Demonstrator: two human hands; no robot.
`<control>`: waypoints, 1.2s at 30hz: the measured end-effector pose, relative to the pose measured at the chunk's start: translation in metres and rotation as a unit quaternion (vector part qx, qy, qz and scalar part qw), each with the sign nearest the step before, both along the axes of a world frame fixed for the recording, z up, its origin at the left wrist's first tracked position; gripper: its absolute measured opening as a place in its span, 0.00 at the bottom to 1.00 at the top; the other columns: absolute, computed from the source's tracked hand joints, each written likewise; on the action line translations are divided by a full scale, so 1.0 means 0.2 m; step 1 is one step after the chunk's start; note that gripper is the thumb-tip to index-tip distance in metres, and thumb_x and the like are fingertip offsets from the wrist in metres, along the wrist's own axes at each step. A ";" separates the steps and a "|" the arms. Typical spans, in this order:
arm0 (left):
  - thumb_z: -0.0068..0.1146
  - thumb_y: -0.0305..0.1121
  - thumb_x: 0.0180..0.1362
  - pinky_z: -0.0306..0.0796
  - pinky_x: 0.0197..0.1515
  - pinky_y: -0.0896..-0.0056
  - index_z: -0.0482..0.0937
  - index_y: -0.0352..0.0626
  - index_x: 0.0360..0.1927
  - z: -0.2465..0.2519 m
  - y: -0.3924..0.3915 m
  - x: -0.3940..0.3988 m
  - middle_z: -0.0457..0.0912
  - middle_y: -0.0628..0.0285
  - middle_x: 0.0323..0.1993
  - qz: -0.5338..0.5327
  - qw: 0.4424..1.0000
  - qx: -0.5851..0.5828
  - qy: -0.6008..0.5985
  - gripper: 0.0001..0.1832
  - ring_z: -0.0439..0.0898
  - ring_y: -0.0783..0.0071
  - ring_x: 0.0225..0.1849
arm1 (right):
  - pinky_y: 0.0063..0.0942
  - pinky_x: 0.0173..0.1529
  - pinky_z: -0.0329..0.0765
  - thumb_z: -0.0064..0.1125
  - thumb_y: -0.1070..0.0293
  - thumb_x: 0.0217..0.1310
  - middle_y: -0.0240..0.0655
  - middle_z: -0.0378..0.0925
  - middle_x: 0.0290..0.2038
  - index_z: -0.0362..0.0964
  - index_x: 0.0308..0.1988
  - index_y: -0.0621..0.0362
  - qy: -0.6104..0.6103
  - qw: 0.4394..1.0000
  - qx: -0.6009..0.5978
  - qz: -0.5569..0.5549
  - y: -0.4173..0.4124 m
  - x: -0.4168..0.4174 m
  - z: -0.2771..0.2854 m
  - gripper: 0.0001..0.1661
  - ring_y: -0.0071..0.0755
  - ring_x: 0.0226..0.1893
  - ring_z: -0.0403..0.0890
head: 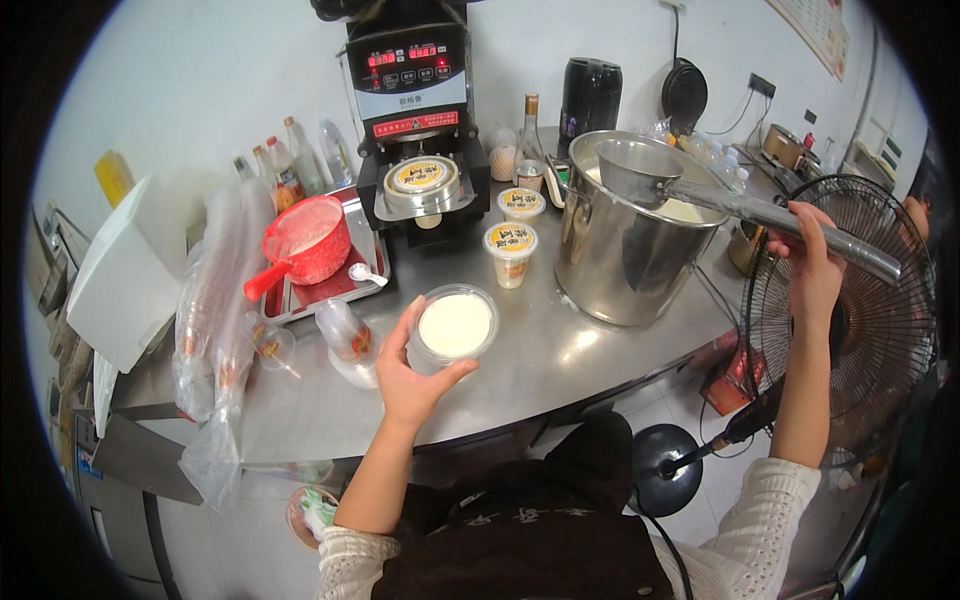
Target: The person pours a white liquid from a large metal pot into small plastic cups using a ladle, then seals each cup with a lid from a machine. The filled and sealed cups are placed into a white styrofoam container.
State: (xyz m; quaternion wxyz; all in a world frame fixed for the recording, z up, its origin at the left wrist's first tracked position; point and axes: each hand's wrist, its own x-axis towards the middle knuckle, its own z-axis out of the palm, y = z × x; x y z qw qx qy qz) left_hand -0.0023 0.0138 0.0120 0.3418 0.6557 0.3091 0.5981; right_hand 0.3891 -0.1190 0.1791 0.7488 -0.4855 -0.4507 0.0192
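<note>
My left hand is wrapped around a clear plastic cup holding white liquid, near the front of the steel table. In my right hand is the long handle of a steel ladle. The ladle's bowl rests at or just above the mouth of a tall steel pot, which contains more white liquid. Two filled, lidded cups stand left of the pot, the nearer one in front of the other. A cup-sealing machine behind them has a sealed cup in its holder.
On a metal tray sit a red scoop of white powder and a white spoon. Stacked cups and bagged cup sleeves lie on the left. A standing fan is close to my right arm. Bottles line the wall.
</note>
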 end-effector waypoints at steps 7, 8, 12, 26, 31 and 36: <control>0.79 0.41 0.31 0.65 0.60 0.65 0.70 0.32 0.58 -0.01 0.00 0.01 0.80 0.54 0.50 0.007 1.000 0.008 0.013 0.48 0.77 0.65 0.54 | 0.19 0.30 0.75 0.54 0.63 0.64 0.40 0.78 0.31 0.72 0.45 0.69 -0.013 1.000 0.015 0.007 -0.10 0.05 0.02 0.19 0.26 0.25 0.78; 0.79 0.41 0.31 0.65 0.60 0.64 0.70 0.32 0.58 -0.01 0.00 0.01 0.80 0.54 0.50 0.007 1.000 0.007 0.011 0.48 0.77 0.65 0.54 | 0.18 0.32 0.75 0.53 0.62 0.64 0.40 0.78 0.31 0.72 0.46 0.69 -0.022 0.999 -0.007 0.029 -0.13 0.09 0.02 0.20 0.25 0.27 0.78; 0.79 0.42 0.30 0.66 0.59 0.64 0.70 0.34 0.58 -0.01 -0.01 -0.01 0.79 0.56 0.51 0.029 0.999 0.020 0.032 0.49 0.77 0.64 0.54 | 0.18 0.34 0.74 0.52 0.61 0.65 0.42 0.78 0.31 0.71 0.48 0.69 -0.043 0.999 -0.025 0.007 -0.15 0.04 0.02 0.21 0.23 0.26 0.76; 0.80 0.46 0.28 0.63 0.59 0.65 0.70 0.38 0.59 0.00 -0.07 -0.06 0.79 0.59 0.52 0.033 0.999 -0.004 0.034 0.51 0.75 0.66 0.54 | 0.26 0.35 0.77 0.56 0.63 0.61 0.42 0.74 0.32 0.66 0.48 0.69 -0.063 0.986 -0.006 0.153 -0.23 -0.25 -0.18 0.22 0.30 0.25 0.76; 0.80 0.47 0.28 0.62 0.59 0.65 0.70 0.38 0.59 0.00 -0.08 -0.09 0.79 0.59 0.52 0.041 0.999 -0.001 0.032 0.51 0.75 0.66 0.53 | 0.23 0.29 0.74 0.57 0.61 0.61 0.46 0.72 0.33 0.66 0.47 0.66 -0.187 0.960 -0.005 0.206 -0.24 -0.37 -0.18 0.22 0.32 0.24 0.77; 0.80 0.47 0.28 0.63 0.59 0.65 0.70 0.36 0.59 0.01 -0.09 -0.09 0.79 0.58 0.52 0.042 0.999 0.002 0.019 0.51 0.76 0.65 0.53 | 0.22 0.29 0.74 0.60 0.59 0.58 0.46 0.74 0.32 0.69 0.44 0.62 -0.315 0.929 -0.006 0.195 -0.24 -0.46 -0.14 0.20 0.29 0.23 0.75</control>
